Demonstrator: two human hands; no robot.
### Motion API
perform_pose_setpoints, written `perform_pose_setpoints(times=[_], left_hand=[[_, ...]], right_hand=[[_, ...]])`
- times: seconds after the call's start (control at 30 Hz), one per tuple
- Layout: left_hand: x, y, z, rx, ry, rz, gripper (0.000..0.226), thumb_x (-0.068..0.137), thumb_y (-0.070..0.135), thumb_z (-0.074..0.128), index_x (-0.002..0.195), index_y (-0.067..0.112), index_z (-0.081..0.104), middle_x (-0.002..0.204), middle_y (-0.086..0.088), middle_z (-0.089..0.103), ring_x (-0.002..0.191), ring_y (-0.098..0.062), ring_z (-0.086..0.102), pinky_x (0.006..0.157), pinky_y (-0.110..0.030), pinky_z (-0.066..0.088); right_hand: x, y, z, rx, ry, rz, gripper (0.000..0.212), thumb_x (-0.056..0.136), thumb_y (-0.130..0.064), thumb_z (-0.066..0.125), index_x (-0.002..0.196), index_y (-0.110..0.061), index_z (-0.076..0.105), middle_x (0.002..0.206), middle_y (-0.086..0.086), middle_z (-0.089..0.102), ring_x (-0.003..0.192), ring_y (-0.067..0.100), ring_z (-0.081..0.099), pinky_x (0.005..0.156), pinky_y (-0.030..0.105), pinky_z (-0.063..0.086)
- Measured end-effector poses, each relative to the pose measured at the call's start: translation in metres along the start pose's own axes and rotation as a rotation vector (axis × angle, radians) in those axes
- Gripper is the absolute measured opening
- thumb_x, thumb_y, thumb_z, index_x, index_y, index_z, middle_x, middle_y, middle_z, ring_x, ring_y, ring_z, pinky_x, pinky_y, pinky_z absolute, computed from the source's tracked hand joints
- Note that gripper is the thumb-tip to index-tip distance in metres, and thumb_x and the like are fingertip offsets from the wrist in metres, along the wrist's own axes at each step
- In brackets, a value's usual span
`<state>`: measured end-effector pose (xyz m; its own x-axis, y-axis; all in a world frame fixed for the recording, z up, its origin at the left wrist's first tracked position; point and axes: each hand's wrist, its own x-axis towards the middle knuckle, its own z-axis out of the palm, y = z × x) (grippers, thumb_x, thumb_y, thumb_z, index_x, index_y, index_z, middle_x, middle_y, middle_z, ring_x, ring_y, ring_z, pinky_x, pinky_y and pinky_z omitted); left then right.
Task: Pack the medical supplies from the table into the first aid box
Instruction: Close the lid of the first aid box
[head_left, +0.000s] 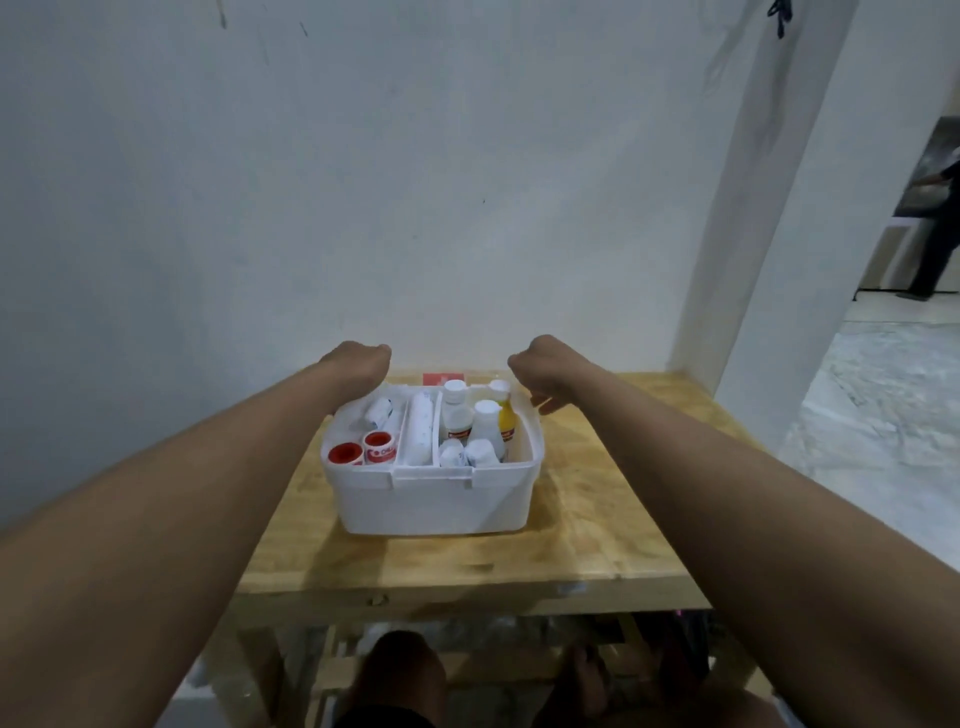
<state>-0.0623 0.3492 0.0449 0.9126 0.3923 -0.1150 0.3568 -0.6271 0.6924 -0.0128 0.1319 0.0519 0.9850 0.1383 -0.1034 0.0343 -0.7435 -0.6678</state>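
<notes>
Reaching past the far rim of the box, the left grip (358, 364) bends down at the wrist with its fingers hidden behind the hand, so whether it holds anything cannot be told; the right grip (540, 376) hangs over the far right corner with fingers curled, and whether they pinch something or hang free cannot be told either; between and just beyond them lies what looks like a clear lid (441, 378) with a red label, at the far side of the first aid box (431, 506); the box stands in the middle of the desk (597, 519), white and open-topped, holding two red tape rolls (345, 453) in its left compartment, a long bandage roll (420, 428) in the middle one, and white bottles (456, 410) beside a yellow bottle (506, 421) on the right; packing looks nearly done, with closing likely left; the lid should be light, thin, slick and slightly bendy, best taken at both far corners and swung evenly; the upright bottles could foul it.
</notes>
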Motion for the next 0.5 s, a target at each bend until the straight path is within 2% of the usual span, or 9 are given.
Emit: perform_pose_setpoints(times=[0.07,0.1,0.17,0.27,0.37,0.43,0.5], left_hand=[[0.012,-0.003,0.0,-0.044,-0.036,-0.064,0.037,0.104,0.039,0.039,0.114,0.005,0.05,0.098,-0.013,0.059,0.077,-0.027,0.057,0.077,-0.037,0.046],[0.017,-0.004,-0.001,-0.054,-0.051,-0.084,0.036,0.104,0.039,0.04,0.113,0.005,0.051,0.094,-0.013,0.06,0.078,-0.028,0.059,0.079,-0.039,0.049],[0.027,-0.008,-0.003,-0.093,-0.084,-0.129,0.037,0.103,0.04,0.043,0.115,0.006,0.053,0.099,-0.015,0.063,0.088,-0.031,0.064,0.086,-0.042,0.054],[0.039,-0.011,-0.006,-0.202,-0.094,-0.158,0.031,0.103,0.033,0.048,0.113,0.004,0.055,0.094,-0.014,0.059,0.081,-0.028,0.06,0.075,-0.039,0.051],[0.045,-0.011,-0.008,-0.306,-0.083,-0.156,0.024,0.104,0.026,0.047,0.11,0.005,0.057,0.091,-0.014,0.06,0.076,-0.027,0.058,0.066,-0.037,0.048],[0.045,-0.011,-0.009,-0.365,-0.071,-0.159,0.023,0.103,0.026,0.047,0.113,0.008,0.058,0.101,-0.013,0.065,0.083,-0.028,0.061,0.066,-0.038,0.05],[0.044,-0.01,-0.009,-0.41,-0.044,-0.156,0.026,0.102,0.026,0.048,0.12,0.009,0.057,0.112,-0.013,0.067,0.091,-0.029,0.064,0.068,-0.039,0.051]], right_hand=[[0.007,0.004,0.004,0.068,-0.009,0.034,0.018,0.092,-0.005,0.04,0.083,0.003,0.054,0.082,0.026,0.062,0.081,0.044,0.072,0.07,0.046,0.062],[0.009,0.004,0.005,0.1,-0.01,0.049,0.02,0.092,-0.001,0.039,0.078,0.003,0.053,0.076,0.025,0.06,0.074,0.042,0.07,0.064,0.044,0.059],[0.012,0.004,0.009,0.153,-0.011,0.071,0.023,0.094,0.002,0.039,0.073,0.001,0.05,0.07,0.021,0.056,0.061,0.035,0.062,0.056,0.039,0.054],[0.019,0.004,0.01,0.211,0.01,0.086,0.021,0.093,0.001,0.039,0.074,0.0,0.049,0.072,0.019,0.055,0.06,0.033,0.058,0.06,0.038,0.053],[0.022,0.003,0.008,0.272,0.03,0.101,0.019,0.093,0.0,0.039,0.078,-0.002,0.049,0.074,0.018,0.056,0.058,0.029,0.058,0.052,0.032,0.052],[0.022,0.001,0.008,0.308,0.042,0.109,0.017,0.094,-0.002,0.039,0.081,-0.004,0.049,0.079,0.016,0.057,0.063,0.026,0.058,0.047,0.03,0.049],[0.021,-0.001,0.008,0.358,0.056,0.111,0.016,0.093,-0.001,0.039,0.082,-0.005,0.049,0.085,0.016,0.058,0.07,0.026,0.059,0.048,0.03,0.048]])
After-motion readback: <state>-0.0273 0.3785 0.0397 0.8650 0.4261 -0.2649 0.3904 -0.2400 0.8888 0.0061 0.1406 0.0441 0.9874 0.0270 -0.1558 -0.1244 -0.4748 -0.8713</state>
